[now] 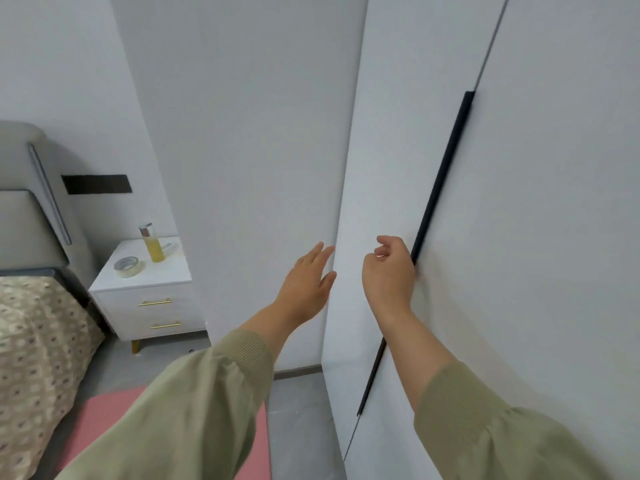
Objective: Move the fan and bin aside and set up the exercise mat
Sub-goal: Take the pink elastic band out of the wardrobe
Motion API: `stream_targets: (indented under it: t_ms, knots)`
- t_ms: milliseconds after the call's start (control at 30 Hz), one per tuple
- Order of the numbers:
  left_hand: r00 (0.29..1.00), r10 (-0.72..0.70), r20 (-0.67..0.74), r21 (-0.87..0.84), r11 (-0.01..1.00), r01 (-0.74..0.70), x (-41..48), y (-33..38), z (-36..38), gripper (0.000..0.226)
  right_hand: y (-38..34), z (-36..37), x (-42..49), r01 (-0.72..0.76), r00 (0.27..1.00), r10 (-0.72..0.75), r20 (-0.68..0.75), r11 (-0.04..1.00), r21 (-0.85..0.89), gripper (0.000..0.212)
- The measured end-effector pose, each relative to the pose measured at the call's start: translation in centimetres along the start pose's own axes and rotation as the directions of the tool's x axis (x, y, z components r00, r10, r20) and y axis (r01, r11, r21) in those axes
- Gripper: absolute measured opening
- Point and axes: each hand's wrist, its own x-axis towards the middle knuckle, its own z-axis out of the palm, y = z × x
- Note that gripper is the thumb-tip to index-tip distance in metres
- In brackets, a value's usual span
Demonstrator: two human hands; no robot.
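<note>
A pink exercise mat point(104, 424) lies flat on the grey floor at the bottom left, partly hidden by my left sleeve. My left hand point(306, 282) reaches forward with straight fingers, its fingertips at the edge of a white wardrobe door point(367, 188). My right hand point(389, 268) has its fingers curled round the lower part of the long black door handle point(446, 171). No fan or bin is in view.
A white nightstand point(152, 296) with gold pulls stands by the wall, bearing a yellow bottle point(153, 244) and a tape roll point(126, 266). A bed point(34, 348) with a patterned cover fills the left. White wardrobe panels rise ahead and to the right.
</note>
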Motion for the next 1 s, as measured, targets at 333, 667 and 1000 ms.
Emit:
stream_targets:
  t_ms: [333, 667, 1000]
  knots:
    - [0.910, 0.385, 0.156, 0.058, 0.916, -0.398, 7.0, 1.3, 2.0, 0.059, -0.6, -2.9, -0.3, -0.016, 0.986, -0.017, -0.166, 0.980, -0.198, 0.037]
    - [0.759, 0.608, 0.235, -0.185, 0.794, -0.579, 14.2, 0.3, 0.4, 0.065, -2.7, 3.2, 0.7, -0.177, 0.804, 0.073, -0.590, 0.977, -0.121, 0.056]
    - [0.519, 0.747, 0.416, -0.362, 0.660, -0.659, 15.7, -0.8, -0.3, 0.081, -6.2, 4.4, 0.9, -0.258, 0.702, 0.338, -0.627, 0.941, 0.219, 0.038]
